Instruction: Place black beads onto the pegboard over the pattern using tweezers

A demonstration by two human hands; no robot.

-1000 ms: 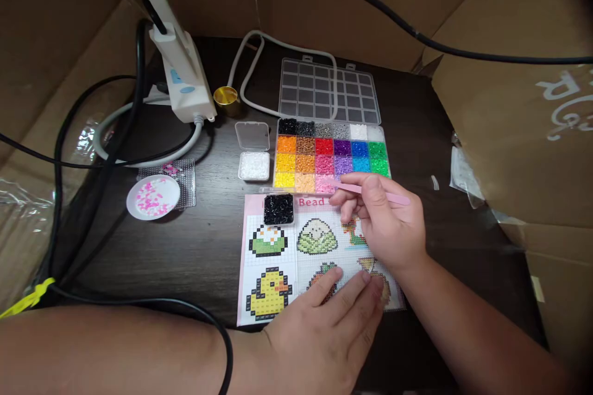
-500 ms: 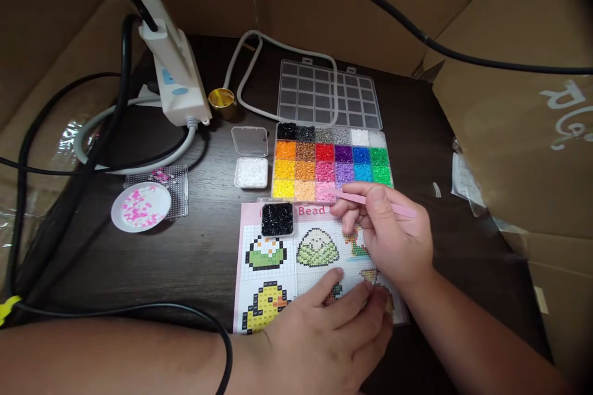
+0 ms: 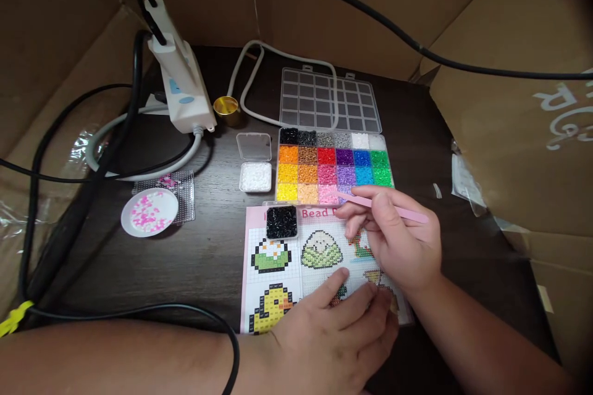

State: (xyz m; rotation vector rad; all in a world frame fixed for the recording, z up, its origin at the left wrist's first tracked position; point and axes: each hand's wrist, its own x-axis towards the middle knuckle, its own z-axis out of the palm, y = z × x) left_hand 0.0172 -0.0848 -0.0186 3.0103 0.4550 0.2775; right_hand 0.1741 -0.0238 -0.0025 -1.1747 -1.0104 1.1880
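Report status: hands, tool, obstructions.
Right hand grips pink tool, pointed at pink beads. Left hand lies over sheet. Black-bead tub covers part of sheet's title.

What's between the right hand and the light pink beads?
The slim pink tool, held in the right hand, spans that stretch in the head view, tip at the light pink beads; contact isn't clear.

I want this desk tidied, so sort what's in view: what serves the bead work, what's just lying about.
Likely the job's:
pink tool, in the right hand
sheet, under the left hand
bead case
black beads
white beads
dish
pegboard

Likely just lying about:
power strip
black cables
gold cup (use unclear)
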